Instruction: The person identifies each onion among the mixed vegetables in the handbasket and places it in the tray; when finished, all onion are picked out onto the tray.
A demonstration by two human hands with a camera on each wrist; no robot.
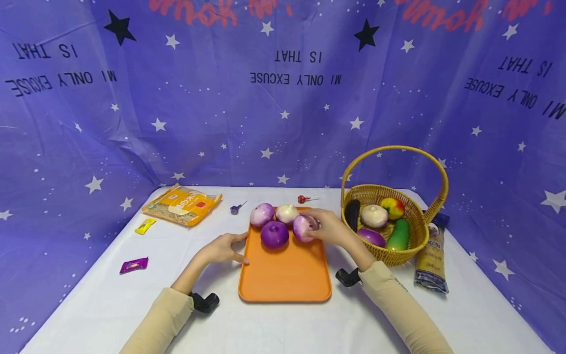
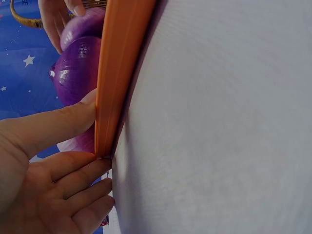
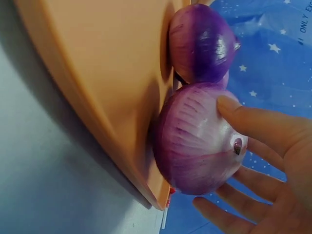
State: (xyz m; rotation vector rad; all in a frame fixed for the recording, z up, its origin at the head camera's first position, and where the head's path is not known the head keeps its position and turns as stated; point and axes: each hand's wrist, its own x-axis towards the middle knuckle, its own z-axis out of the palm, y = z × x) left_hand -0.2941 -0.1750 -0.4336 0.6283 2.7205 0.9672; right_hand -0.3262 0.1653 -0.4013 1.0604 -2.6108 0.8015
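Near the orange tray's (image 1: 285, 280) far-right corner, the right grip (image 1: 329, 227) curves widely round a pale-purple onion (image 3: 195, 141); placing seems in hand, next calling for release. The left grip (image 1: 221, 248), fingers extended, touches the tray's left edge. The roundish onion shows no clear long axis; its dark-tipped end tilts upward from the tray.

1 tray (image 1: 285, 275): 4 bulbs (image 1: 275, 235). 1 basket (image 1: 393, 257), 2 o'clock: 2 bulbs, 3 other produce (image 1: 399, 235). 2 lollipops (image 1: 302, 199), 2 candies (image 1: 134, 265), 2 packs (image 1: 181, 205).
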